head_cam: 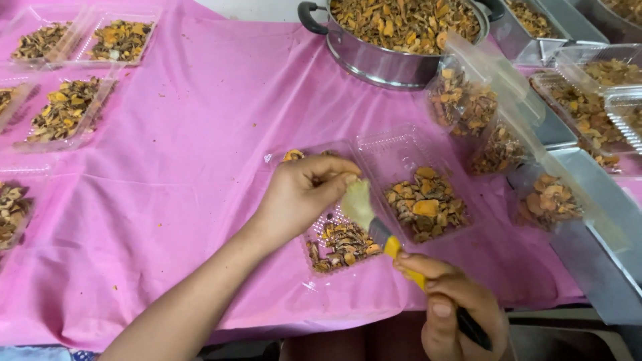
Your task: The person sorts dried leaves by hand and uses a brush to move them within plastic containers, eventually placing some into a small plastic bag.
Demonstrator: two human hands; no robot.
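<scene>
A clear plastic hinged clamshell tray [374,200] lies open near the front edge of the pink-covered surface [187,167], both halves already holding dried orange-brown pieces [426,204], so by the look of it this tray is filled but not yet shut. The left hand [304,194] rests over the nearer half, fingers curled and pinching at the pale bristles of a yellow-handled flat paintbrush [384,234]; whether it also grips a piece of the dried matter cannot be told. The right hand [455,314] is clenched around the brush's handle, low by the front edge. To the right, a leaning stack of filled clear trays [488,127] stands closed, which suggests finished work, and more filled trays [588,100] lie beyond it beside a grey metal tray [602,214]. Along the left side several open filled trays [67,110] sit well apart from the hands, seemingly waiting. At the top, a steel pot with black handles [374,53] is heaped with the same dried pieces, so plenty of stock appears left.
</scene>
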